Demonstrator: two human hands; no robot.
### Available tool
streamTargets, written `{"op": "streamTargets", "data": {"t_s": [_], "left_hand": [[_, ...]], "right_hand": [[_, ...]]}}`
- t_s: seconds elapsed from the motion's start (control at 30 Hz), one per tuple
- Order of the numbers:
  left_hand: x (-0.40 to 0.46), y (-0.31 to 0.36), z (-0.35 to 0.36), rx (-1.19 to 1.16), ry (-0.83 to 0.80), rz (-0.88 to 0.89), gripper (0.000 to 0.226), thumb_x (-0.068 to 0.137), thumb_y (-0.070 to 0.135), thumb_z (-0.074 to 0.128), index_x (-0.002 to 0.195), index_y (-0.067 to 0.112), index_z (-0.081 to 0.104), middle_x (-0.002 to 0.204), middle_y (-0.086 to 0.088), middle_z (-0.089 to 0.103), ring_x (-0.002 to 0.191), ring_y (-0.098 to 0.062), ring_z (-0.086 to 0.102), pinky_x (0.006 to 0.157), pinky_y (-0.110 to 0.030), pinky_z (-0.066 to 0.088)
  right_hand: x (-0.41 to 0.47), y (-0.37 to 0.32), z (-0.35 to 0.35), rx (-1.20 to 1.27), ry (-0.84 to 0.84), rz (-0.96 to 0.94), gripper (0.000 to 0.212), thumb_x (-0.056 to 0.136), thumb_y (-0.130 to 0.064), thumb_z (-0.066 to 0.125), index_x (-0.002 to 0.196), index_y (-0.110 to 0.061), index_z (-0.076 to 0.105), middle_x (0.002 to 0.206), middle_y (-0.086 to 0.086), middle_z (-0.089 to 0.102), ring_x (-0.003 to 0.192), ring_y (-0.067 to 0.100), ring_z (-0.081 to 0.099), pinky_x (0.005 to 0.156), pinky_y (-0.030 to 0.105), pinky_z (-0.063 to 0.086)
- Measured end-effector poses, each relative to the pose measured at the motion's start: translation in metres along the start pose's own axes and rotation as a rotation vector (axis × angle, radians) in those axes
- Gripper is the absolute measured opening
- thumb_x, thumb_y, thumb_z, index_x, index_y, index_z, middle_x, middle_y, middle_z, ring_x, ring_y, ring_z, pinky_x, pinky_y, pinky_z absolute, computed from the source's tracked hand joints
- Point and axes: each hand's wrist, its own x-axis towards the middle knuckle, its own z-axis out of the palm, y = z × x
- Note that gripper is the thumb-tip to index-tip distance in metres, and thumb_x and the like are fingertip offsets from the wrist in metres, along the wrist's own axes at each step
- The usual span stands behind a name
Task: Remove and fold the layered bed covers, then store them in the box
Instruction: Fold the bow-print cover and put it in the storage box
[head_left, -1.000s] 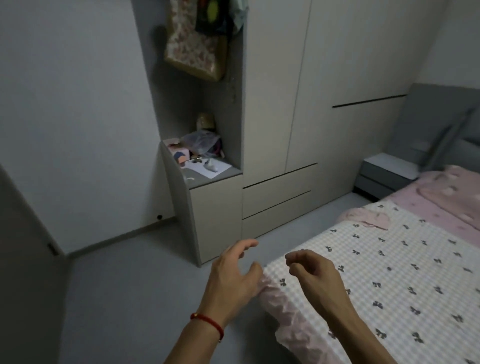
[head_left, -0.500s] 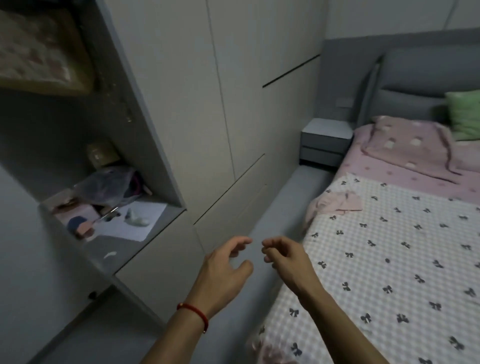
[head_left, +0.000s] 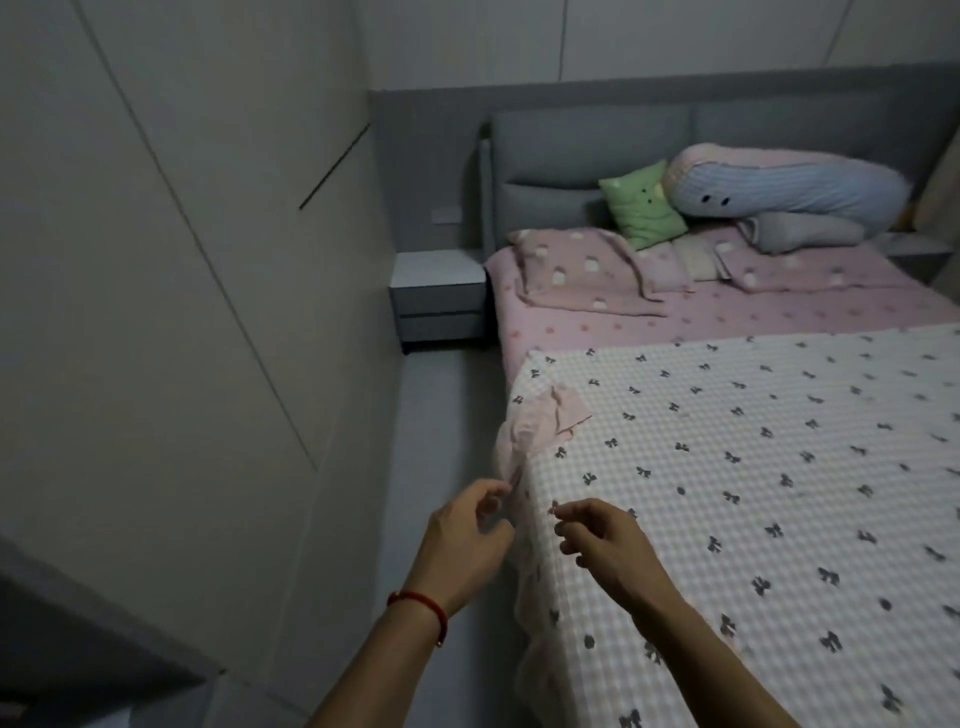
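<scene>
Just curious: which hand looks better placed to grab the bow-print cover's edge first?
Probably the left hand: it hovers right at the pink frilled edge of the bow-print cover. The right hand sits over its flat top.

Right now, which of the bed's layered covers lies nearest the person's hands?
The white checked cover with dark bows; its edge lies by both hands, while the pink dotted sheet shows only beyond it, toward the headboard.
</scene>
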Motion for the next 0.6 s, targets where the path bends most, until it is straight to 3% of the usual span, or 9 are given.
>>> {"op": "streamTargets", "data": {"t_s": [0.17, 0.4, 0.6], "left_hand": [[0.098, -0.022, -0.021, -0.014, -0.14, -0.002, 0.033, 0.089, 0.013, 0.063, 0.112, 0.037, 0.062, 0.109, 0.017, 0.065, 0.103, 0.002, 0.06, 0.071, 0.002, 0.041], [0.262, -0.032, -0.01, 0.052, -0.22, -0.061, 0.03, 0.088, 0.015, 0.064, 0.107, 0.037, 0.061, 0.108, 0.006, 0.066, 0.098, -0.004, 0.063, 0.068, -0.001, 0.045], [0.387, -0.025, -0.024, 0.12, -0.296, -0.056, 0.033, 0.087, 0.011, 0.063, 0.113, 0.032, 0.065, 0.102, 0.012, 0.066, 0.094, -0.001, 0.063, 0.072, -0.003, 0.044]], "right_hand": [[0.066, -0.011, 0.033, 0.038, 0.065, 0.11, 0.016, 0.097, -0.022, 0.06, 0.107, -0.029, 0.07, 0.096, -0.01, 0.075, 0.084, 0.004, 0.071, 0.08, 0.028, 0.059], [0.211, -0.021, 0.039, 0.118, 0.083, 0.242, 0.02, 0.095, -0.013, 0.057, 0.093, -0.026, 0.071, 0.085, -0.002, 0.076, 0.08, 0.013, 0.073, 0.08, 0.036, 0.059], [0.321, -0.042, 0.03, 0.202, 0.14, 0.32, 0.019, 0.097, -0.012, 0.055, 0.102, -0.02, 0.071, 0.091, 0.002, 0.076, 0.081, 0.018, 0.074, 0.076, 0.031, 0.058]]}}
